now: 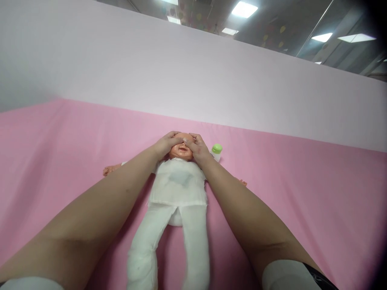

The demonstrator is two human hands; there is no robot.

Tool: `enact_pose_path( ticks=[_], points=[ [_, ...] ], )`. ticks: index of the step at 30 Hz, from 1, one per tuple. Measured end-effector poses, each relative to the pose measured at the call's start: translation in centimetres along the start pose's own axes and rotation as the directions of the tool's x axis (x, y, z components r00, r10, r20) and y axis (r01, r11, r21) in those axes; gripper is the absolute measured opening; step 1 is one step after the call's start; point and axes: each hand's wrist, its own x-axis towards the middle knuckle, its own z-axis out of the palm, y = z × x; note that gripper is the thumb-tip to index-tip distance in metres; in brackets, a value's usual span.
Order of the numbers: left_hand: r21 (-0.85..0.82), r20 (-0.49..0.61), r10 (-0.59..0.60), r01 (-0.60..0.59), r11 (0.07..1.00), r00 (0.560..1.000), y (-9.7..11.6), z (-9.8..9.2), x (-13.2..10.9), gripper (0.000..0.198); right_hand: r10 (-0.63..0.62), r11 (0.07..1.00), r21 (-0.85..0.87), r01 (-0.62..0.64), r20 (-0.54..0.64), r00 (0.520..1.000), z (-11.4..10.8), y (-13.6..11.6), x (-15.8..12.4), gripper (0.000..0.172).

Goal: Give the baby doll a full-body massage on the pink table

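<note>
A baby doll in white cloth clothing lies on its back, with its head at the far end and its legs toward me. From the left side, my left hand cups the doll's head, its thumb laid across the eye area. My right hand grips the head from the other side, with its thumb also over the eye area. The doll's mouth and chin show below the thumbs. Both of the doll's arms are spread outward, partly hidden behind my forearms. A faint bluish patch shows on the chest of the white top.
Close to my right wrist stands a small white bottle with a green cap. A pink sheet covers the surface under the doll. Behind it rises a pale wall or panel, with glass and ceiling lights above.
</note>
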Motion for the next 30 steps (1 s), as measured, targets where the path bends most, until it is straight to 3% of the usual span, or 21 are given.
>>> enact_pose_path(
  ticks=[10,24,30],
  points=[
    [0.017,-0.027,0.077,-0.077,0.997,0.997,-0.5,0.1,0.6,0.046,-0.094,0.989,-0.118,0.086,-0.063,0.994,0.1,0.3,0.6,0.042],
    [-0.024,-0.010,0.048,-0.048,0.999,0.999,-0.6,-0.6,0.5,0.066,-0.232,0.920,-0.341,0.190,-0.084,0.969,-0.3,-0.8,-0.6,0.029],
    [-0.037,0.005,0.044,-0.044,0.998,0.999,-0.5,-0.5,0.2,0.066,-0.256,0.838,-0.523,0.157,-0.121,0.959,-0.1,-0.9,-0.7,0.029]
  ],
)
